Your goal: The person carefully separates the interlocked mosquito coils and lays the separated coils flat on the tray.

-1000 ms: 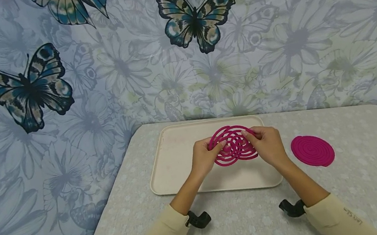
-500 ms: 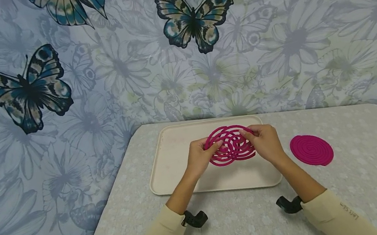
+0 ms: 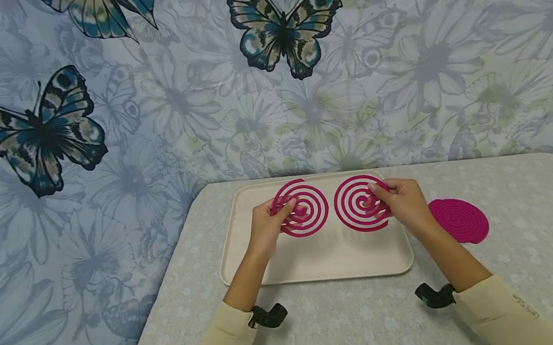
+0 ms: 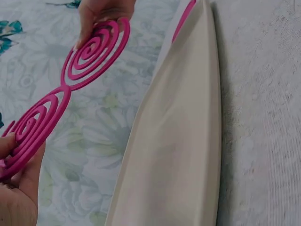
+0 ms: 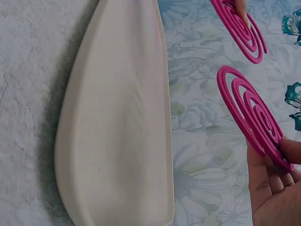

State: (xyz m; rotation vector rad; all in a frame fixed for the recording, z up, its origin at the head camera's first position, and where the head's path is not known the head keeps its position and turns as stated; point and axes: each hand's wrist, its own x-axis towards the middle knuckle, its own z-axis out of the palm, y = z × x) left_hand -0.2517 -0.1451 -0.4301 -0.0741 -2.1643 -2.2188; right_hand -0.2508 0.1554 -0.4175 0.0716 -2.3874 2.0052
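In the head view two magenta mosquito coils hang apart over a cream tray (image 3: 320, 266), facing me with open gaps between their rings. My left hand (image 3: 264, 225) pinches the left coil (image 3: 301, 211) at its outer left side, thumb in front and fingers behind. The right coil (image 3: 364, 201) is held at its right side between the thumb and fingers of my right hand (image 3: 407, 202). Both wrist views show the same grips, with the right hand's palm (image 5: 282, 202) below its coil. To the right of the tray lies a tightly wound magenta coil (image 3: 458, 220), partly behind my right forearm.
The tray's raised rim (image 4: 214, 117) runs close below the hands. A pale patterned cloth covers the table (image 3: 539, 254). Behind its far edge stands a wall hanging (image 3: 378, 106) with flowers and butterflies. Black wrist cameras (image 3: 269, 316) sit on both forearms.
The two coils overlapped as one interlaced piece earlier; now they are separate. My left hand has moved left and my right hand slightly right, each taking one coil along.
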